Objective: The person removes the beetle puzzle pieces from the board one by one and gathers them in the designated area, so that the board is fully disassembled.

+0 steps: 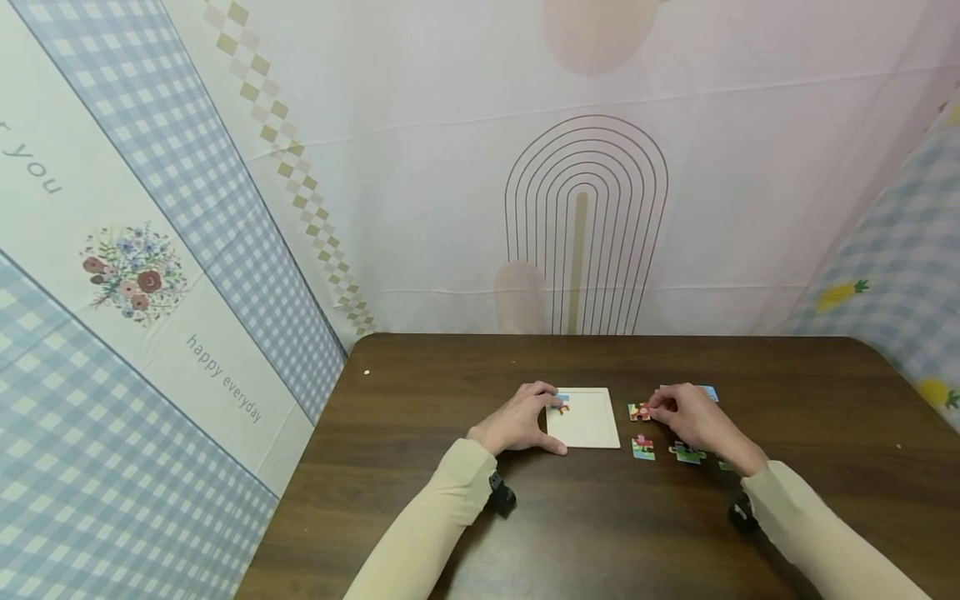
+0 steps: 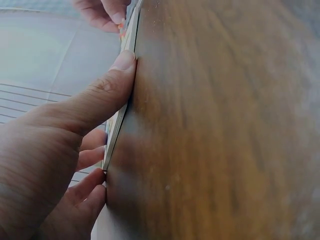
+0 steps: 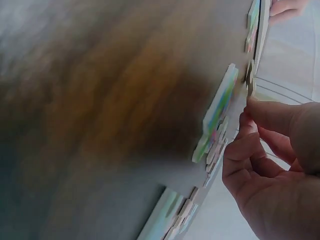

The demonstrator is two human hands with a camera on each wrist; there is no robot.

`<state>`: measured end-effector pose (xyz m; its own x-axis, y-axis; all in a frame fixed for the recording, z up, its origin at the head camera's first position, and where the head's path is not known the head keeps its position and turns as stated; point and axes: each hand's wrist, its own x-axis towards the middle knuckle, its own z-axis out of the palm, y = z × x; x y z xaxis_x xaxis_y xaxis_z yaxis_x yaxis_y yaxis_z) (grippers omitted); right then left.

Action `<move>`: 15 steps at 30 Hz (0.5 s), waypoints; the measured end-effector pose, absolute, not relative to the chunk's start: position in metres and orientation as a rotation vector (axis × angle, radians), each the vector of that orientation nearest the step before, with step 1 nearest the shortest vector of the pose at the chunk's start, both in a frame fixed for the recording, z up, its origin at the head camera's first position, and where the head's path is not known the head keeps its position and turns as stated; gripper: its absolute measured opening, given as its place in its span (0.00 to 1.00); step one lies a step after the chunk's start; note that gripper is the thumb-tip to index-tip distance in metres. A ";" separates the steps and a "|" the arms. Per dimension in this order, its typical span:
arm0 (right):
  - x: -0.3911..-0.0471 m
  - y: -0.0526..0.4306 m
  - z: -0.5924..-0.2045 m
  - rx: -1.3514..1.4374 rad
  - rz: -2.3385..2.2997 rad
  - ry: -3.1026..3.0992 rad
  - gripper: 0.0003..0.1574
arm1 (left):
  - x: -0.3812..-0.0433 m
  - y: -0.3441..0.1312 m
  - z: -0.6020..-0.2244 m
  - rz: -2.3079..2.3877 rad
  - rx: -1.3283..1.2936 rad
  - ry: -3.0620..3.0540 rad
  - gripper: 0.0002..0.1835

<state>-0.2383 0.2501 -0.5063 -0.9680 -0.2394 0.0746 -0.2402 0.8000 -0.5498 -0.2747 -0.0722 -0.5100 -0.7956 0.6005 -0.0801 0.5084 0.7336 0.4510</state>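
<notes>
My left hand (image 1: 519, 421) holds a square, pale puzzle board (image 1: 591, 423) at its left side, fingers by the far corner and thumb on the near edge. A small picture piece (image 1: 563, 408) lies in the board's far left part, close to those fingers. Between thumb and fingertips my right hand (image 1: 693, 419) pinches a red and yellow jigsaw piece (image 1: 638, 412), just right of the board. The right wrist view shows that pinched piece (image 3: 251, 80) edge-on. Nearer to me lies another jigsaw piece (image 1: 642, 447), blue, green and red.
Under and beside the right forearm lie more jigsaw pieces: a green one (image 1: 688, 452), another partly hidden (image 1: 725, 466), and a blue one (image 1: 708, 392) behind the hand. The brown table (image 1: 600, 525) ends at a patterned cloth backdrop (image 1: 435, 208).
</notes>
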 end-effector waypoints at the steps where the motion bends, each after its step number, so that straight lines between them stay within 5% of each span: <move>1: -0.239 0.251 -0.507 0.407 0.904 -2.979 0.05 | -0.275 -0.072 -0.510 0.611 0.880 2.717 0.44; 15: -0.244 0.255 -0.508 0.428 0.923 -3.028 0.05 | -0.279 -0.070 -0.511 0.606 0.891 2.732 0.44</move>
